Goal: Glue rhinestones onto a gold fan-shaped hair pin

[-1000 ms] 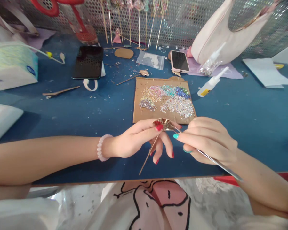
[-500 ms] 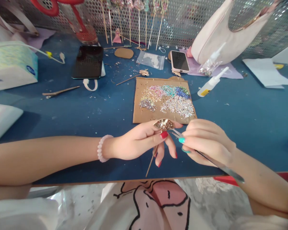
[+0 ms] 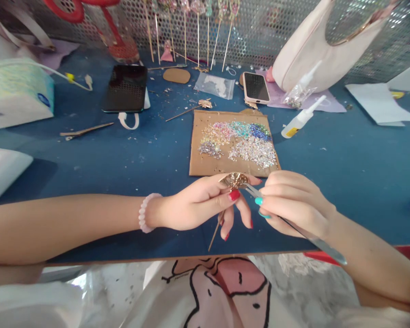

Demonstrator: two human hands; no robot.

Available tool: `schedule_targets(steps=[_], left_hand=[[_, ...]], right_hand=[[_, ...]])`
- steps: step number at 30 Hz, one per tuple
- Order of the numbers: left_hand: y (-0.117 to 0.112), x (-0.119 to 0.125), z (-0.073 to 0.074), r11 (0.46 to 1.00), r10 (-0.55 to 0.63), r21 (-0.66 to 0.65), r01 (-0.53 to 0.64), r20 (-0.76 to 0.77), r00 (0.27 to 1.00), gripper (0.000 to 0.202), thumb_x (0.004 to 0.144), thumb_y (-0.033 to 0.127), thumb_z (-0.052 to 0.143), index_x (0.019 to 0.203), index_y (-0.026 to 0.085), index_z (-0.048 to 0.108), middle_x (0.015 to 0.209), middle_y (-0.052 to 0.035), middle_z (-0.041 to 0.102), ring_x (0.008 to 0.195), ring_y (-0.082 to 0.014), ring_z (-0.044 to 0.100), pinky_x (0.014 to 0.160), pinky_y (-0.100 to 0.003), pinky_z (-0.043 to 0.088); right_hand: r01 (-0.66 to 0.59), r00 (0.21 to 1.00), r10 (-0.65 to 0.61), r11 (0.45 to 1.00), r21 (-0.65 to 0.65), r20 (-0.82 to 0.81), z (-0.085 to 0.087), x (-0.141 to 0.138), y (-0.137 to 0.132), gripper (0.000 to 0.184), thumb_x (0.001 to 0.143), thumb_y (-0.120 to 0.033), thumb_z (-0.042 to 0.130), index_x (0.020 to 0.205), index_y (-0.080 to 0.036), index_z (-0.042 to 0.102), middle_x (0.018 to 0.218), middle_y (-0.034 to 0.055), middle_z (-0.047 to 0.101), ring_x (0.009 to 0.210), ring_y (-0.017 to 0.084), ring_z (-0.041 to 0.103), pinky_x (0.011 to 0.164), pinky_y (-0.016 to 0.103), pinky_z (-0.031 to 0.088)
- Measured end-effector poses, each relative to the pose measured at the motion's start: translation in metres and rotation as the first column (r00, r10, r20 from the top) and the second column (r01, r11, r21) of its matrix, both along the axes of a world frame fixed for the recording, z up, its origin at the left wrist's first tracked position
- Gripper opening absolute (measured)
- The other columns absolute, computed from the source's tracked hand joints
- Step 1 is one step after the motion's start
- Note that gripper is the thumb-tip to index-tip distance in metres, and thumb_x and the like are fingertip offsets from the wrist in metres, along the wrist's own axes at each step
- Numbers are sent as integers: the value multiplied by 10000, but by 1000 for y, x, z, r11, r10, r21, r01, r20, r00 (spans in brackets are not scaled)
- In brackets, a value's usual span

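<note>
My left hand [image 3: 201, 202] grips a gold hairpin [image 3: 235, 180] with a fan-shaped head, the thumb and fingers closed just below it. The pin's thin stick slants down toward the table's front edge. In my right hand [image 3: 294, 202] is a pair of metal tweezers [image 3: 312, 239], pinched between thumb and fingers. Their tips meet the right lower part of the fan head; whether a small stone sits between them is too small to tell. Just beyond both hands lies a cardboard sheet [image 3: 198, 132] bearing heaps of coloured rhinestones [image 3: 253, 152].
A white glue bottle [image 3: 300, 119] lies right of the cardboard. Behind it are a pink-framed phone [image 3: 256, 87], a plastic bag [image 3: 214, 85] and another hairpin [image 3: 205, 104]. A black phone [image 3: 125, 89], tissue pack [image 3: 18, 98] and hair clip [image 3: 85, 131] lie left. A handbag [image 3: 300, 50] stands back right.
The fan head has tilted slightly and sits a touch lower. The tweezer tips have shifted a little along its lower right part. Both hands keep their hold.
</note>
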State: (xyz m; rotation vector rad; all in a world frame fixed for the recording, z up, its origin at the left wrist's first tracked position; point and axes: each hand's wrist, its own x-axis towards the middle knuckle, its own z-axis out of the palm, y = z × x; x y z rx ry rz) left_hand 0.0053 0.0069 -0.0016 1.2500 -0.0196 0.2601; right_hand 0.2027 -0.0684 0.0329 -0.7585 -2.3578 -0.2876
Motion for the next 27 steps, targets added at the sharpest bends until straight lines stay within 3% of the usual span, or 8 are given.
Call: schedule_targets(steps=[11,18,21,24,27], left_hand=[[1,0,-3,1000,-10,0,10,15,1000,394,1003,333,383,1349,145,357,940,-119,653,545,-102,625,520,-205,501],[0,1,-2,1000,11,-18,-11,-4,1000,404,992,357,412,1332,142,373,908,-108,648,535,-104,616,503,-201,492],[0,1,-1,999,26,-18,-27,-30,999,400,985,366,426,1312,138,391,833,-75,632,504,-92,588,491,-193,481],[1,0,0,997,71,41,-68,-90,993,381,978,355,442,1272,112,428,629,19,540,422,-64,492,446,-166,429],[0,0,2,986,120,131,-105,-114,986,321,966,302,464,1216,102,465,557,84,405,391,-44,415,422,-147,369]], right_hand=[[-77,996,75,997,-30,-45,-3,-2,1,69,844,-109,470,879,-152,512,698,39,607,615,149,486,534,304,489],[-13,999,13,1000,2,-43,2,0,1,81,901,-170,455,846,-174,515,651,31,622,588,141,529,529,287,469],[18,987,-11,999,45,-160,0,5,5,54,904,-210,486,882,-173,519,622,16,608,554,130,524,512,270,449],[24,956,-3,998,66,-294,-5,12,13,40,869,-187,540,900,-162,535,644,12,597,545,111,514,523,251,442],[79,959,-55,994,75,-279,-10,18,24,16,852,-176,553,855,-166,541,607,-2,563,515,103,472,497,237,401]])
